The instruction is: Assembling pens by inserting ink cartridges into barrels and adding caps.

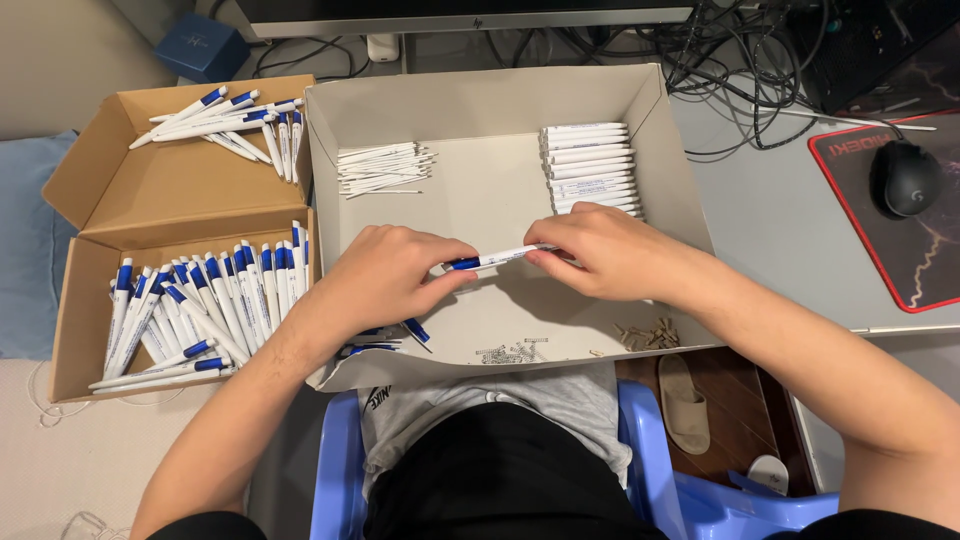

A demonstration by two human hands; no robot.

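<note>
Both hands hold one white pen with a blue end (497, 258) level above a shallow white box (672, 140). My left hand (385, 275) pinches the blue end, and my right hand (605, 250) grips the white barrel. Inside the box lie a pile of thin white refills (383, 168) at the back left, a neat row of white pen barrels (590, 165) at the back right, small springs (510, 351) and small tan tips (648, 334) along the front edge, and blue pen parts (415, 330) under my left hand.
A brown cardboard box (160, 190) at the left holds several finished white-and-blue pens (200, 300), with more on its lid (235, 120). A black mouse (908, 177) on a red-edged mat lies at the right. Tangled cables (740, 60) run behind the box. A slipper (684, 400) lies on the floor.
</note>
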